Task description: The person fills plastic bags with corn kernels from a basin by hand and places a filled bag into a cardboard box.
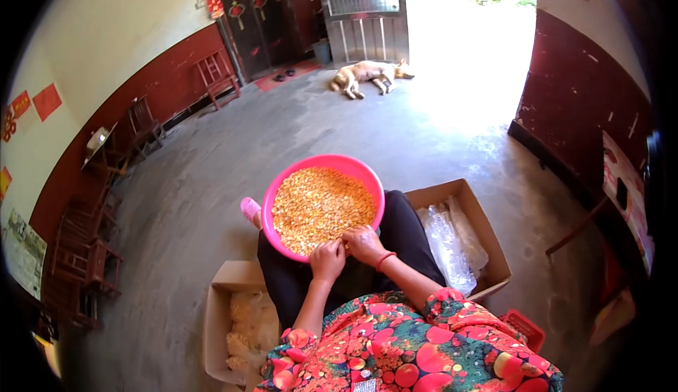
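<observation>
A bright pink basin (378,180) rests on my lap, filled with yellow-orange corn kernels (321,205). Both hands meet at its near rim. My left hand (328,260) is closed, its fingers bent in close to the other hand. Beside it, my right hand (364,245), with a red band at the wrist, is also closed, fingers pressed together over the edge of the kernels. Whatever is pinched between the fingertips is too small or hidden to make out.
A cardboard box (492,245) with clear plastic bags stands at my right; another box (217,314) with pale bagged items stands at my left. A dog (371,75) lies near the bright doorway. Wooden chairs (216,78) line the left wall. A table (628,191) is at right.
</observation>
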Demonstrator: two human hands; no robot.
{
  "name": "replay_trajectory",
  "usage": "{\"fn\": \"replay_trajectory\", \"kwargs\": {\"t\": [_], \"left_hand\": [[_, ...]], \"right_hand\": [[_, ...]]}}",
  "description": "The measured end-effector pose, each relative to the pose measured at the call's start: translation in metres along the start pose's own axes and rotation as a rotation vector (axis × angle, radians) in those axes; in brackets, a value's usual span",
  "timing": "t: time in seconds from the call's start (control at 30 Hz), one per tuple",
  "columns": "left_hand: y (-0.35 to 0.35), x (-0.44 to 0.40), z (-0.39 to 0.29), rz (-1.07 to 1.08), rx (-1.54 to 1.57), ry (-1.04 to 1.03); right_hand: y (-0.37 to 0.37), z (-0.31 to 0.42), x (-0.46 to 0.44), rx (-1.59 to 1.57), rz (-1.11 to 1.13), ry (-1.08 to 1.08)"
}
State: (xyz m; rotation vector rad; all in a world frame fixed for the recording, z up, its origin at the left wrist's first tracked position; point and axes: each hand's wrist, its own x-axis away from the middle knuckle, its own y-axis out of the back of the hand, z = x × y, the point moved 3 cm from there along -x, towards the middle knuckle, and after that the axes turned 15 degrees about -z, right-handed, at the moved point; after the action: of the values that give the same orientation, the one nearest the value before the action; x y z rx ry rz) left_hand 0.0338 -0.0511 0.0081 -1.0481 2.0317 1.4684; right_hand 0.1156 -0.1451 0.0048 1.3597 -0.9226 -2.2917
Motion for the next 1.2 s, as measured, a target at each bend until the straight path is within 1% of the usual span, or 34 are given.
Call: {"fn": "replay_trajectory", "kwargs": {"t": [0.13,0.2,0.23,0.33,0.43,0.6,0.67,0.87,1.0,1.07,1.1,1.17,1.2], "left_hand": [[0.005,0.0,-0.004,0.019,-0.003,0.015],[0.006,-0.003,-0.005,0.026,0.037,0.018],[0.006,-0.003,-0.005,0.015,0.039,0.015],[0.008,-0.003,-0.005,-0.055,0.079,0.004],[0.008,-0.002,-0.005,-0.07,0.083,0.007],[0.01,-0.002,-0.006,-0.033,0.069,0.038],[0.011,-0.002,-0.006,-0.057,0.108,0.02],[0.008,-0.003,-0.003,-0.025,0.106,0.025],[0.009,-0.003,-0.004,-0.029,0.119,0.047],[0.01,-0.003,-0.004,-0.012,0.103,0.041],[0.011,-0.004,-0.005,-0.015,0.1,0.048],[0.008,-0.002,-0.004,0.003,0.092,0.053],[0.01,-0.004,-0.005,0.054,0.059,0.052]], "right_hand": [[0.008,0.006,-0.002,-0.01,0.005,0.002],[0.008,0.005,-0.002,-0.027,-0.03,0.007],[0.005,0.002,-0.001,0.0,0.018,-0.011],[0.01,0.007,-0.003,-0.017,-0.018,-0.007],[0.014,0.01,-0.006,-0.054,-0.005,0.004],[0.007,0.003,-0.002,-0.049,-0.015,-0.001],[0.008,0.006,-0.004,-0.059,-0.015,-0.004],[0.008,0.005,-0.004,-0.076,-0.022,-0.009],[0.012,0.008,-0.005,-0.039,0.027,-0.027],[0.009,0.006,-0.004,-0.056,-0.023,-0.022],[0.009,0.005,-0.003,-0.036,-0.003,-0.025],[0.007,0.003,-0.001,-0.013,0.039,-0.024],[0.001,-0.001,0.001,-0.028,0.029,-0.021]]}}
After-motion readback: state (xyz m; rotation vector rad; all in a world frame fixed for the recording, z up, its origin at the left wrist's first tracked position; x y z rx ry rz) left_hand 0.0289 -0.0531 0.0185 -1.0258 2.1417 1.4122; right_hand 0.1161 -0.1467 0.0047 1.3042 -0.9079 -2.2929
